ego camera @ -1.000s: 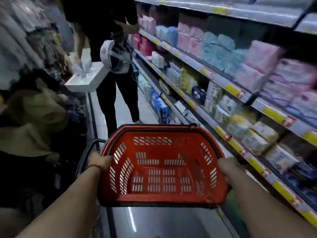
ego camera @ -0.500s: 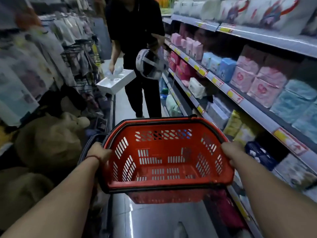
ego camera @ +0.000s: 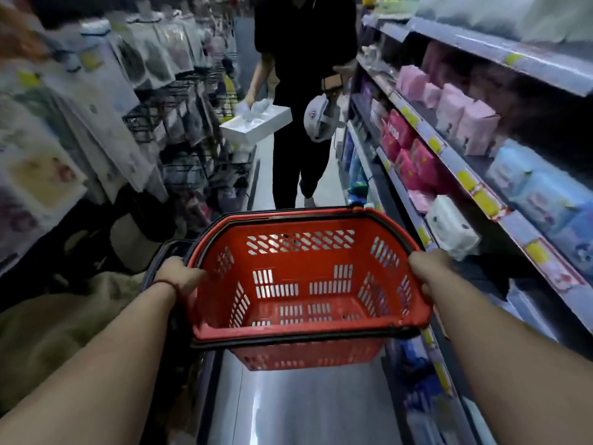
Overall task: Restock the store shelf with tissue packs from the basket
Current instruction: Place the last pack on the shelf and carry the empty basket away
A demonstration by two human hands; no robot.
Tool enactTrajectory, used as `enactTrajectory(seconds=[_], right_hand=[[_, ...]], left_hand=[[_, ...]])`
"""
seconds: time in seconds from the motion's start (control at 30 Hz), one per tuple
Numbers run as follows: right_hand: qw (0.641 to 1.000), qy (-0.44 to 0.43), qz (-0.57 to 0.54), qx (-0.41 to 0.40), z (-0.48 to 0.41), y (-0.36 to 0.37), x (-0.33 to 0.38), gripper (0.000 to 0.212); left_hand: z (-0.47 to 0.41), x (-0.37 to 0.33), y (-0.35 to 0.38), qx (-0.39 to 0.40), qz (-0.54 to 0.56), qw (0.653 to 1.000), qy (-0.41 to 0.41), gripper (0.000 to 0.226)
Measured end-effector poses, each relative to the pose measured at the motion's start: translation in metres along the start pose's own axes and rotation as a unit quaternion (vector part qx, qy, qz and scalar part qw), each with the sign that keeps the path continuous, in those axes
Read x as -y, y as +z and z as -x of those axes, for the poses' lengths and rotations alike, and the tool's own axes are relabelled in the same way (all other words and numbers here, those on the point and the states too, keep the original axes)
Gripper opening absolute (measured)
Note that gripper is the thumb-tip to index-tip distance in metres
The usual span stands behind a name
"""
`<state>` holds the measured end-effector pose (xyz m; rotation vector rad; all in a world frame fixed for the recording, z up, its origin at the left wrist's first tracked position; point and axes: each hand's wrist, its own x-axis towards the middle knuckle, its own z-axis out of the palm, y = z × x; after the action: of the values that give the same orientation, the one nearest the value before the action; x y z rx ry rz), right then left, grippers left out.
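The aisle is dim, and a pale streak of glare lies on the floor (ego camera: pixel 305 406). Motion blur smears the shelves (ego camera: pixel 462 178) and racks (ego camera: pixel 150 120). Wide-angle distortion bows the edges.

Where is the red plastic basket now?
Centre of the head view: the red plastic basket is held above the floor, left hand gripping its left rim, right hand its right rim, beside the right-hand shelf.

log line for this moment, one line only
stage: holding basket in aisle | left hand: grips basket rim | right hand: grips basket rim | basket: red, empty | shelf: right side, stocked | person: ahead
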<state>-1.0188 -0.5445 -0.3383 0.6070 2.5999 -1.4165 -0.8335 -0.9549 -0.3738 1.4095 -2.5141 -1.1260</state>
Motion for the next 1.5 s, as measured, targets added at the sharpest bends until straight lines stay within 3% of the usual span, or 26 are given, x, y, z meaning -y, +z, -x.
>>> enactTrajectory(seconds=[0.27,0.37,0.6,0.77,0.87,1.13,1.27,1.37,1.5], right_hand=[[1.000,0.004,0.006,-0.028,-0.147,0.141,0.119,0.037],[0.999,0.020,0.010,-0.040,-0.192,0.177,0.171,0.043],[0.996,0.043,-0.008,-0.077,-0.332,0.256,0.272,0.040],[0.998,0.042,0.011,-0.047,-0.457,0.326,0.333,0.053],[0.998,0.050,0.040,-0.028,-0.530,0.368,0.367,0.041],[0.997,0.050,0.056,-0.007,-0.678,0.465,0.488,0.038],[0.994,0.049,0.095,-0.007,-0.758,0.532,0.541,0.015],[0.994,0.055,0.098,-0.007,-0.816,0.590,0.563,0.016],[0.993,0.082,0.082,-0.024,-0.888,0.660,0.593,0.009]], left_hand=[[-0.235,-0.089,0.028,0.037,0.022,0.999,-0.009,0.042],[-0.303,-0.136,0.028,0.060,0.032,0.998,-0.009,0.059],[-0.471,-0.257,0.045,0.074,0.018,0.997,0.020,0.060],[-0.608,-0.318,0.089,0.074,0.038,0.997,-0.003,0.065],[-0.672,-0.348,0.113,0.063,0.053,0.996,-0.037,0.072],[-0.811,-0.437,0.132,0.060,0.103,0.989,-0.088,0.047],[-0.904,-0.488,0.147,0.070,0.122,0.987,-0.076,0.023],[-1.000,-0.501,0.173,0.077,0.115,0.986,-0.093,0.047],[-1.121,-0.523,0.202,0.097,0.098,0.983,-0.119,0.044]])
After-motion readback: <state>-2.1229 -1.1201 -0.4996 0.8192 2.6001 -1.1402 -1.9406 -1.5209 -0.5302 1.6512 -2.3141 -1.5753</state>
